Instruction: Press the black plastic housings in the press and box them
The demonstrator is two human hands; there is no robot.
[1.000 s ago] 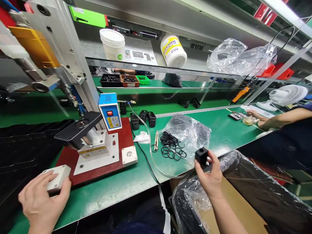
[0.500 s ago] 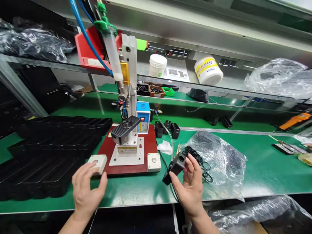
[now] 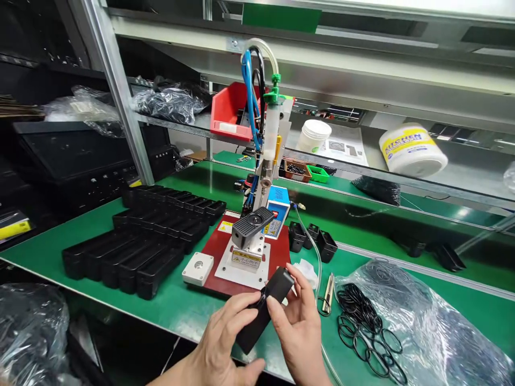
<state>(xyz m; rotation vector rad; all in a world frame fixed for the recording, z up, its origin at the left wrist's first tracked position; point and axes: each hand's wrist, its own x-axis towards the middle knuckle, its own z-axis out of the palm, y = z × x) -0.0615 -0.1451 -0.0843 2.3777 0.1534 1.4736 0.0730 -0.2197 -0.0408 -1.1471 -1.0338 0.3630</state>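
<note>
- Black oblong moulded-plastic housing (image 3: 263, 308) sits tilted above the green bench edge (image 3: 169, 311), held in both hands: left hand (image 3: 225, 343) curled round its lower end, right hand (image 3: 295, 327) pinching the upper end.
- Judged rigid, light and smooth; its long sides look best for holding.
- Its underside and lower tip are hidden by fingers.

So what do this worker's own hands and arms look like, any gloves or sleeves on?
Both are bare. The left hand and the right hand wear no gloves, and no rings or watch show. The wrists and the bit of forearm in view carry no sleeve. The nails are short and plain, with no marks or tape on the fingers.
</note>
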